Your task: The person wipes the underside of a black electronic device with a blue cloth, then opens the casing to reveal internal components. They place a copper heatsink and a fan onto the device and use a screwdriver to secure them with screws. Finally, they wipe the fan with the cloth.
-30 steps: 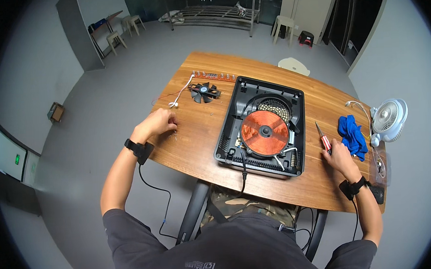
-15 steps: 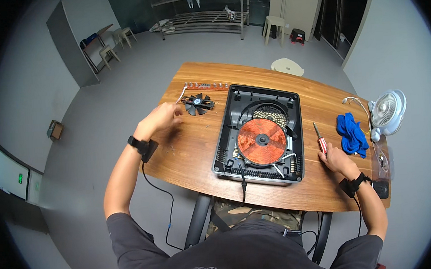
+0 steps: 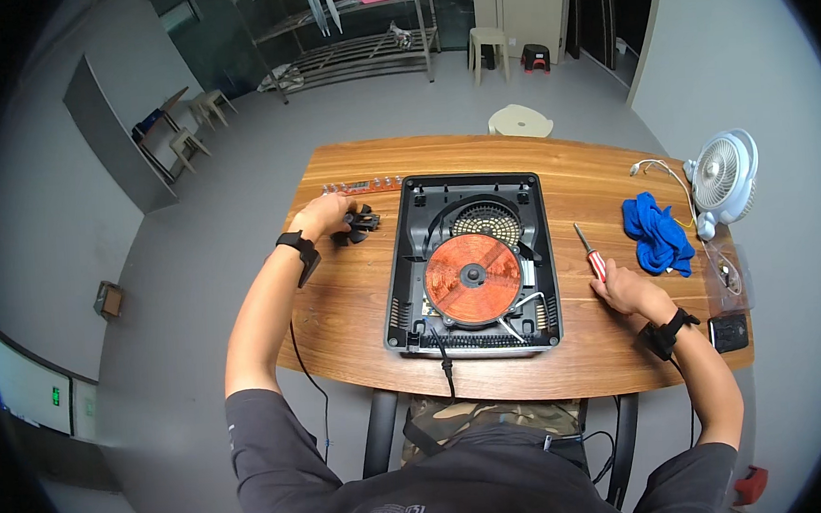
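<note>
My left hand (image 3: 326, 214) reaches over the left part of a small black cooling fan (image 3: 363, 223) on the wooden table. Its fingers bend down at the fan, but their tips are partly hidden, so a grip cannot be made out. Behind the fan lies a narrow red-brown circuit board (image 3: 361, 187). My right hand (image 3: 631, 292) rests on the table, closed around a screwdriver (image 3: 597, 265) with a red-and-white handle, its shaft slanting away to the left. Between the hands sits an opened induction cooker (image 3: 553, 276), a black casing with a round copper coil (image 3: 473, 277) inside.
Right of the screwdriver lie a crumpled blue cloth (image 3: 655, 232) and a white desk fan (image 3: 721, 176) with its cable. A clear plastic tray (image 3: 731, 274) and a black box (image 3: 729, 333) sit at the right edge. A stool (image 3: 520, 121) stands beyond the table.
My left hand has moved forward and right from beside the cooling fan to over it, covering its left part. The right hand keeps the screwdriver nearly in place. The whole view has shifted.
</note>
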Tool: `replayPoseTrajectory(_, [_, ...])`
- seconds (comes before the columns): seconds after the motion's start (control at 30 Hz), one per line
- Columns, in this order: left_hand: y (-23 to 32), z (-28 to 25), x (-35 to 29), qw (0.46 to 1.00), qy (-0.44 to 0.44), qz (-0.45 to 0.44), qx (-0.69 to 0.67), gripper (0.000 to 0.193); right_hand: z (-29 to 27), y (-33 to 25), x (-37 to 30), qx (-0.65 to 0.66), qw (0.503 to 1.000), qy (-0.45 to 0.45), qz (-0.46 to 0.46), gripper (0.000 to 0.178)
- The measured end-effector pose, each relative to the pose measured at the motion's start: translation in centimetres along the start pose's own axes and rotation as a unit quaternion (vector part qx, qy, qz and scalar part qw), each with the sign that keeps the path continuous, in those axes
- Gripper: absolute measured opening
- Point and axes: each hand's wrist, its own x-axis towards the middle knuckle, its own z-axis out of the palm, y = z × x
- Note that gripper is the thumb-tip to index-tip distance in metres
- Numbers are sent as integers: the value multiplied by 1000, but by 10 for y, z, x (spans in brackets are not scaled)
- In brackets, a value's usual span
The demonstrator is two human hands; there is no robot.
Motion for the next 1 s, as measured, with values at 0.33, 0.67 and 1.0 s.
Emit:
replayPoseTrajectory(0.33, [0, -11, -4, 993, 59, 25, -94, 38, 4, -3, -3, 24, 999, 26, 8, 54])
replayPoseTrajectory(0.67, [77, -78, -44, 953, 258, 89, -131, 37, 6, -3, -1, 28, 999, 34, 17, 53])
replayPoseTrajectory(1.0, [135, -91, -56, 885, 192, 117, -408, 34, 4, -5, -4, 32, 999, 28, 20, 51])
